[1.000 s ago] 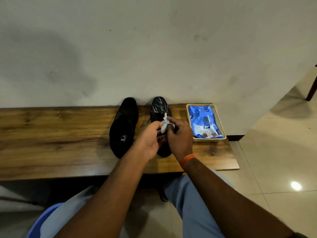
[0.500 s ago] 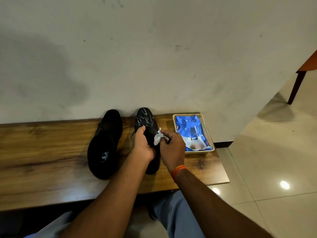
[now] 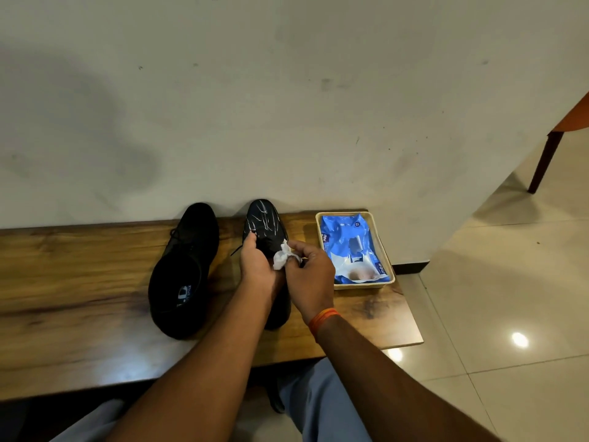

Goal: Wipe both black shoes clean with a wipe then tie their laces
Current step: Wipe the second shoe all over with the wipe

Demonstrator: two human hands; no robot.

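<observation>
Nearest the camera, two forearms extend over the wooden table. The left hand grips the right shoe across its middle, fingers curled over its left side. The right hand pinches a crumpled white wipe against the shoe's upper. The left shoe lies just beside, untouched. Right of the shoes, a tray holds a blue wipe packet. White streaks mark the right shoe's toe, near the wall.
</observation>
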